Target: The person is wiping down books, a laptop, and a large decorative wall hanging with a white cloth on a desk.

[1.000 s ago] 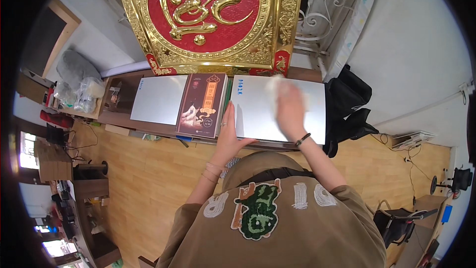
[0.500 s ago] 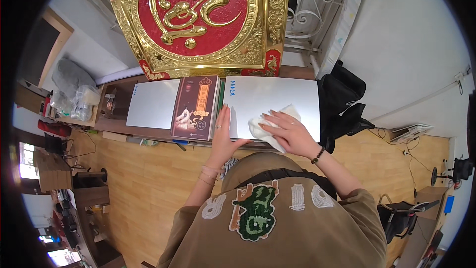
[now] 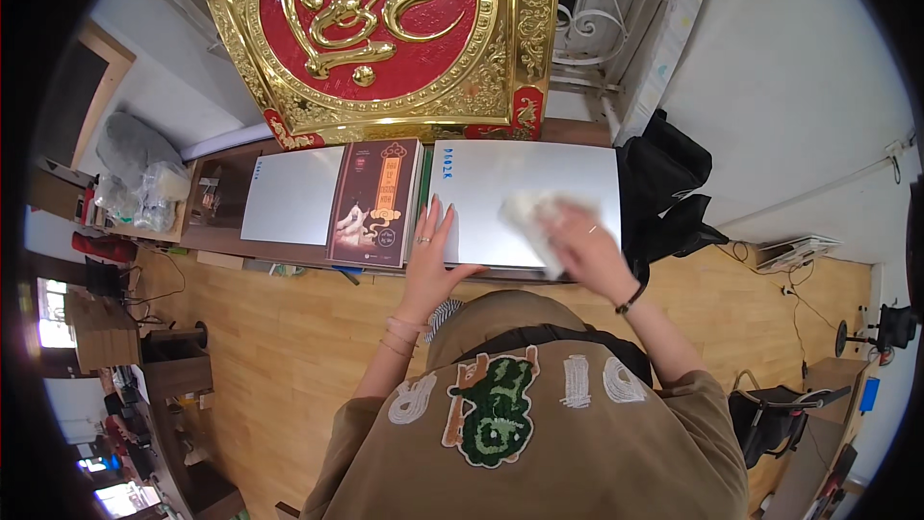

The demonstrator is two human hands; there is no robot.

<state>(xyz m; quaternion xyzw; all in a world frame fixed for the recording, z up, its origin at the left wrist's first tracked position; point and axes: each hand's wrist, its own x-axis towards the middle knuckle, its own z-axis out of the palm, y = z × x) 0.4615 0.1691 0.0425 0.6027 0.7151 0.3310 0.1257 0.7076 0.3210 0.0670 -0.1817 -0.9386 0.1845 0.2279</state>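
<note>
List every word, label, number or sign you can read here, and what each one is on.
I won't copy wording, but here's where it stands:
Large silver panel: blue characters, upper left corner.
Smaller silver panel: blue characters, too small to read surely.
Brown book: lettering on an orange banner; other print too small.
Red-and-gold plaque: large raised gold calligraphy.
Brown shirt: white character-like shapes.

Right hand (image 3: 590, 252) and cloth (image 3: 525, 214) are blurred, the plaque (image 3: 385, 48) cropped at top.
</note>
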